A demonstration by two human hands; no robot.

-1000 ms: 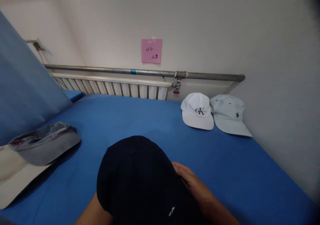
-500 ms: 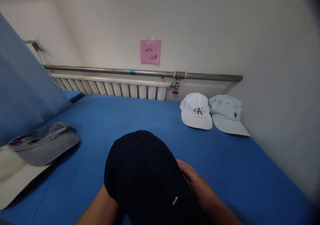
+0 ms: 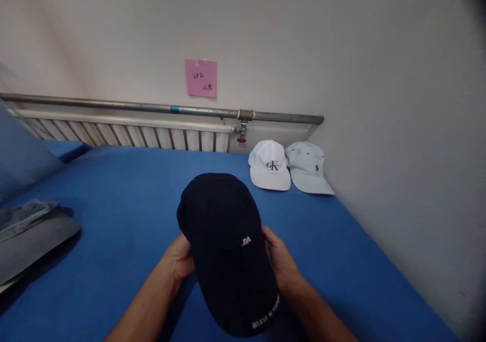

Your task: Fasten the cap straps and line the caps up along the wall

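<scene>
A dark navy baseball cap (image 3: 224,220) is held up in front of me, its brim pointing down towards me. Small white letters mark its front and more white lettering runs along the brim's edge. My left hand (image 3: 181,256) grips the cap's left side, its fingertips hidden behind it. On the opposite side my right hand (image 3: 279,258) holds the cap, with most fingers tucked out of sight. Beyond it, a white cap (image 3: 269,164) with dark letters sits beside a pale cap (image 3: 307,167) with a small dark emblem.
A blue-covered surface (image 3: 125,195) spreads below. At the left edge lies a grey cap (image 3: 38,240) on a lighter one. Behind stand a white radiator (image 3: 132,134), a metal pipe (image 3: 144,106) and a red-handled valve (image 3: 242,134). A pink note (image 3: 201,78) hangs on the wall.
The navy cap has moved up and away from me, so its brim and lettering now show. Both hands hold its sides, the left more visible. My view has turned right.
</scene>
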